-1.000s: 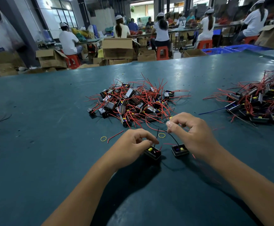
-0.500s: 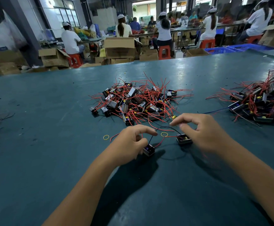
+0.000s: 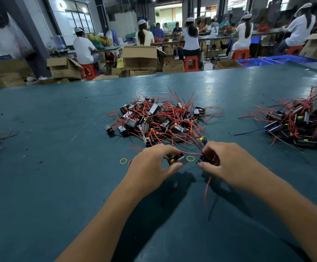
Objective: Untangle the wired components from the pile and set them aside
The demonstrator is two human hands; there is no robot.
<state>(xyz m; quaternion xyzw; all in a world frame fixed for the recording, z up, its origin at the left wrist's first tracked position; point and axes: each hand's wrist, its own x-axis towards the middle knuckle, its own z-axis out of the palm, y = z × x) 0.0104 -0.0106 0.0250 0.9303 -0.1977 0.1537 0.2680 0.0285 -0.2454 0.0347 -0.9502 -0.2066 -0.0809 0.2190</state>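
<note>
With my left hand [image 3: 152, 163] pinching one small black wired component [image 3: 177, 159] and my right hand [image 3: 227, 163] curled around another [image 3: 208, 157], both just above the counter [image 3: 59, 186] near the pile [image 3: 159, 120], I judge a red wire [image 3: 190, 153] between them may snag and tug pieces loose.

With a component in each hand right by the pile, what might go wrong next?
1. A red wire runs between the left hand and right hand; pulling apart may strain it.
2. The pile sits close ahead, so its loose wires could snag.
3. A trailing wire could drag a rubber band.
</note>
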